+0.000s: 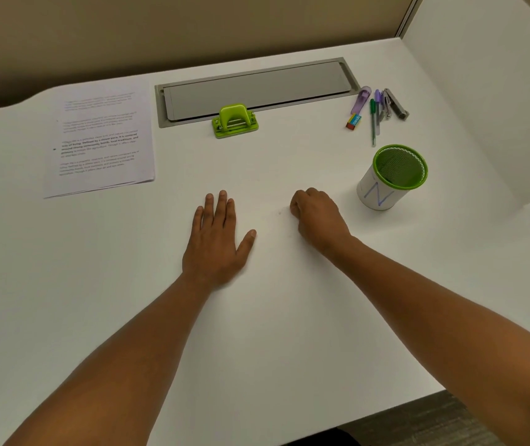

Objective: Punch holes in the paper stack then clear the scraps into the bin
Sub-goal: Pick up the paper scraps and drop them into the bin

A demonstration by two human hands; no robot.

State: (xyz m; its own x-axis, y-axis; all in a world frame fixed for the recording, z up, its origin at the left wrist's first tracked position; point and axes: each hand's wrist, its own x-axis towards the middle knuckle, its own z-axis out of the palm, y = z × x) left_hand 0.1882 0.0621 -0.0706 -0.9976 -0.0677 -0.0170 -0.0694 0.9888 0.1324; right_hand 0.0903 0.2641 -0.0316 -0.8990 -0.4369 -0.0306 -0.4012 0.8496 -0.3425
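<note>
1. Left hand [217, 239] lies flat, palm down, on the white desk [273, 317], fingers stretched out and close together, thumb spread to the side; it holds nothing
2. Right hand [316, 217] rests near it on the desk, fingers curled under into a loose fist; whether anything is pinched inside cannot be told
3. One tiny scrap [279, 213] lies on the desk just beside the right hand's knuckles, between the two hands
4. The paper stack [102, 140] with printed text lies flat at the far left of the desk, well apart from both hands, its sheets slightly fanned at the near edge
5. The green hole punch [234, 121] stands at the far middle of the desk, its back edge resting against the grey cable hatch [257, 88] set into the surface
6. The bin [392, 177], a small green mesh cup with a white paper wrap, stands upright to the right of the right hand, near but not touching it
7. Beyond the bin lies a cluster of pens [373, 120], a small eraser [353, 121] and a stapler [397, 104], close together at the far right
</note>
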